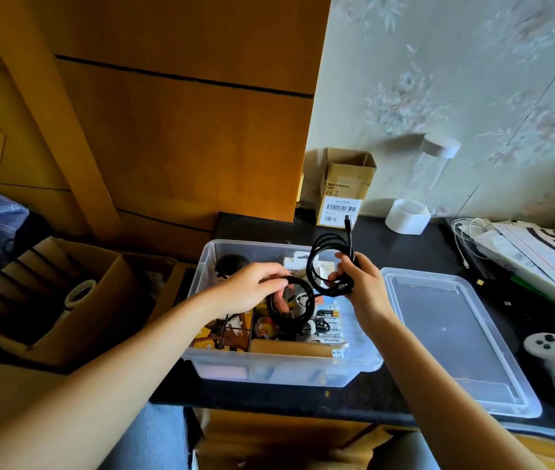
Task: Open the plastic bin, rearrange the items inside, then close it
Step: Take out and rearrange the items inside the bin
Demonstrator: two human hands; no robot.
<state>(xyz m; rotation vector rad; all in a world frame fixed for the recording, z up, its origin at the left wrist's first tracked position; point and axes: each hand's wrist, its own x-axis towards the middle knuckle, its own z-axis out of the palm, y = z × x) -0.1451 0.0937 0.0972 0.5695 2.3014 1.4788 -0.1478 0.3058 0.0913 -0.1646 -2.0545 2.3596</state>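
Clear plastic bin [201, 266] sits open on the dark surface [405, 252], its lid [456, 337] lying flat just to the right, touching or nearly touching the bin's rim. Both hands work above the bin's middle. Right hand [362, 283] has its grip curled round a coiled black cable [328, 262], held upright, one plug end sticking up free past the far rim. Left hand [252, 288] pinches a second black loop [291, 307] lower down, over the clutter; whether the two loops are one cable or two cannot be told, though a dark strand seems to run between them. Inside the bin: battery packs [332, 329], a brown tube [289, 347] along the near wall, a thin black divider [226, 329], small packets. Risks as judged: if the loops are joined, pulling the hands apart would undo both coils or drag a strand through the loose items and tip something out. The free plug could snag on the rim when lowered. A coil set down too high on the pile would keep the lid from seating. A white controller [554, 364] lies beside the lid's near right edge, close enough to be knocked when the lid is lifted.
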